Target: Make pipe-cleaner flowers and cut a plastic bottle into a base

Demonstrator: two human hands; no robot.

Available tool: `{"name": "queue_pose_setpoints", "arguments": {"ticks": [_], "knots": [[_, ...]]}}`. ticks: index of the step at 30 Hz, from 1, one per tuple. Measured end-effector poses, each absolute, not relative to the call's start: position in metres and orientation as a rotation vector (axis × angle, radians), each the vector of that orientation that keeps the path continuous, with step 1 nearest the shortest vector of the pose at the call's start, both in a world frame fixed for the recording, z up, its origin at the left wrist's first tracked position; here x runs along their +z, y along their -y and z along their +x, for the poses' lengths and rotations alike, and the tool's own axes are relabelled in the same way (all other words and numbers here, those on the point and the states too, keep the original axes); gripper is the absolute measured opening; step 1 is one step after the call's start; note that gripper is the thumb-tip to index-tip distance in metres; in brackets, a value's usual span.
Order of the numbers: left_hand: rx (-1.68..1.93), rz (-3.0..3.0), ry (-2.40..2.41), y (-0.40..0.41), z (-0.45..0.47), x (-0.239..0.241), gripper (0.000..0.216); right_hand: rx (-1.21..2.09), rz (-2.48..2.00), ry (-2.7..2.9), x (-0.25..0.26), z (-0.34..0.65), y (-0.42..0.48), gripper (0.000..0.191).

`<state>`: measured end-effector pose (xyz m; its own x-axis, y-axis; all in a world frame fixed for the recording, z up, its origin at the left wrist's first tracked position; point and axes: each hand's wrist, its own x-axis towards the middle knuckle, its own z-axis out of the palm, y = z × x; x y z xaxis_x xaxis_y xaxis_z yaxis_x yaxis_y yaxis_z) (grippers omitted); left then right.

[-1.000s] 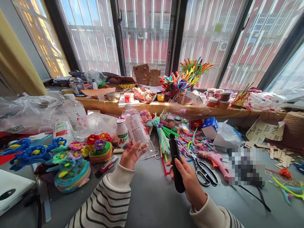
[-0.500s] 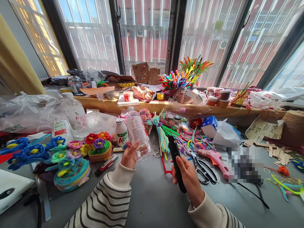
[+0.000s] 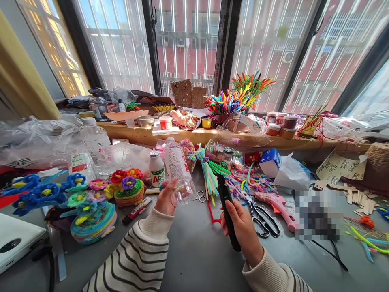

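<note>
Barred windows (image 3: 121, 48) stretch across the back, above a gray tabletop (image 3: 196, 255) crowded with craft materials and a wooden sill (image 3: 129, 133) lined with jars. The clear plastic bottle (image 3: 178, 164) leans in the left hand (image 3: 166, 199), which is closed around its lower end; the bottle rises beyond and slightly right of the palm, its neck pointing away from the person and its open or closed base hard to make out. The right hand (image 3: 243, 227) is wrapped around a slim black handheld tool (image 3: 228, 215), thumb along its side, the tool's far end projecting past the fingers and tilting left, well apart from the bottle. Right of this hand lie a pink glue gun (image 3: 278, 206) and black-handled scissors (image 3: 260, 219). Small metal scissors (image 3: 200, 197) lie just right of the bottle's base.
</note>
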<state>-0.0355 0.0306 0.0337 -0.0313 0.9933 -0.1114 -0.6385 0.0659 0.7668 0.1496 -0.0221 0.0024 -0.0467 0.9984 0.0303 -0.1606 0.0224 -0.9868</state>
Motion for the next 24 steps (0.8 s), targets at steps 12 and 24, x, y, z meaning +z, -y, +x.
{"name": "queue_pose_setpoints", "arguments": {"ticks": [12, 24], "knots": [[1.396, 0.661, -0.669, -0.029, -0.044, 0.028, 0.027, 0.769, -1.525, 1.629, -0.016, 0.156, 0.014, 0.038], [1.277, 0.768, -0.578, -0.024, -0.066, 0.033, 0.020, 0.354, -1.699, 1.617, -0.014, 0.190, -0.004, 0.035]]}}
